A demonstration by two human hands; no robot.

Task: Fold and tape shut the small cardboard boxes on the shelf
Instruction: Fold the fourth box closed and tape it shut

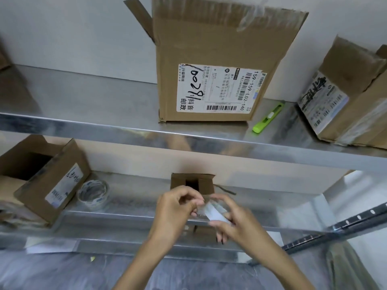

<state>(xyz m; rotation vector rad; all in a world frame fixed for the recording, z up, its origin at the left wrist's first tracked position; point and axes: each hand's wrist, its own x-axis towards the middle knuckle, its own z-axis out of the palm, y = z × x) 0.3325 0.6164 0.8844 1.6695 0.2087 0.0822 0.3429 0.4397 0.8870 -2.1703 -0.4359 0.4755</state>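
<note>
Shiny metal shelves (pixel 104 97) fill the frame. In the lower middle sits the small box (pixel 206 183), top flaps down but not taped. In front, the left hand (pixel 178 208) and right hand (pixel 236 226) pinch a tape strip (pixel 213 213) between them. The lower left box (pixel 41 181) looks open too.

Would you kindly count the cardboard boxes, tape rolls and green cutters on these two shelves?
Cardboard boxes: 4 (a brown sliver at the far left edge is unclear)
Tape rolls: 1
Green cutters: 1
Total: 6
</note>
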